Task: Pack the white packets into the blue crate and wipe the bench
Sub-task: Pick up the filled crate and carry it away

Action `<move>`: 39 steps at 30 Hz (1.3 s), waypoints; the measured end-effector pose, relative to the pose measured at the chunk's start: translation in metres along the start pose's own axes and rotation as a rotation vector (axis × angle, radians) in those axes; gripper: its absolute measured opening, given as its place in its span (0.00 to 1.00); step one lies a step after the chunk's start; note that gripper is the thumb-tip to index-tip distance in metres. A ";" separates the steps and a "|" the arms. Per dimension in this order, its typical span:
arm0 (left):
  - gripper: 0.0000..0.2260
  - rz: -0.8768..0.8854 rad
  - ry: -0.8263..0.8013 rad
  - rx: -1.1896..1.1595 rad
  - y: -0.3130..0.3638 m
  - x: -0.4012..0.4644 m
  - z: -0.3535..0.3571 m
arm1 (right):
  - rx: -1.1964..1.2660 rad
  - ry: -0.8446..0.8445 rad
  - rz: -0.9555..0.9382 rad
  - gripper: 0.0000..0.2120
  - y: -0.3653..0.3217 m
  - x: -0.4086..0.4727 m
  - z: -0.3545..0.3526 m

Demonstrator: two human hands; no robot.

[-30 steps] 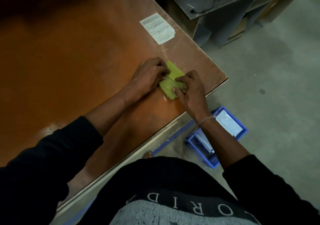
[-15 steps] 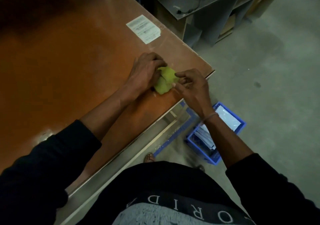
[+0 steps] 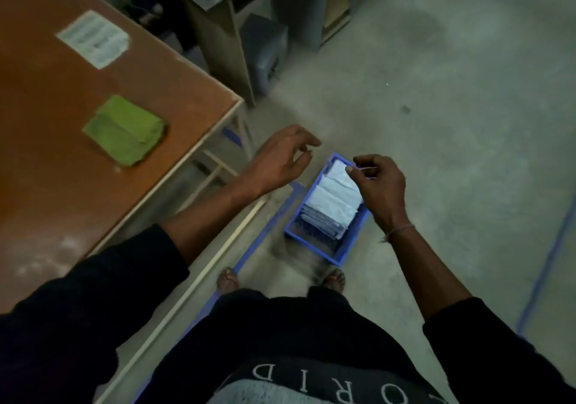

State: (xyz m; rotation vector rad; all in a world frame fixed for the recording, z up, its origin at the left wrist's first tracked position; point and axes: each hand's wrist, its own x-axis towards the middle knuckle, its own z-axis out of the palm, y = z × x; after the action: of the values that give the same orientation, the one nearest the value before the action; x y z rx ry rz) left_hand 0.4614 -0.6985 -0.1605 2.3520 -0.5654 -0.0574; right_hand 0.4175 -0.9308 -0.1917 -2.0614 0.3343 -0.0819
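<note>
A folded green cloth (image 3: 124,130) lies alone on the brown bench (image 3: 56,160) near its right edge. On the floor beside the bench stands the blue crate (image 3: 314,244), with a row of white packets (image 3: 332,199) stacked inside. My left hand (image 3: 279,157) hovers past the bench corner, above and left of the crate, fingers spread and holding nothing. My right hand (image 3: 380,185) hangs over the crate's far end with fingers curled; nothing shows in it.
A white label (image 3: 93,39) is stuck on the bench top. Grey shelving (image 3: 243,29) stands beyond the bench corner. Blue tape lines (image 3: 542,266) run across the concrete floor. My feet (image 3: 229,280) are just behind the crate.
Both hands have let go of the green cloth, which now lies folded on the bench. They have moved right, off the bench, to above the blue crate. The camera has swung right and down.
</note>
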 end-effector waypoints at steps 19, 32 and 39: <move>0.23 -0.445 -0.535 -0.031 -0.208 0.062 0.337 | -0.202 -0.107 0.587 0.23 0.365 0.078 0.062; 0.32 -0.572 -0.578 -0.026 -0.398 0.087 0.531 | -0.164 -0.134 0.779 0.38 0.588 0.139 0.163; 0.34 -0.577 -0.507 -0.069 -0.414 0.099 0.565 | -0.284 -0.085 0.844 0.21 0.634 0.158 0.184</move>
State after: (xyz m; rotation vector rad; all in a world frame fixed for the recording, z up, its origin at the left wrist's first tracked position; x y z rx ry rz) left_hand 0.5986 -0.8255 -0.8429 2.3567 -0.0877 -0.9360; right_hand 0.4770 -1.1075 -0.8445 -2.0236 1.1801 0.5896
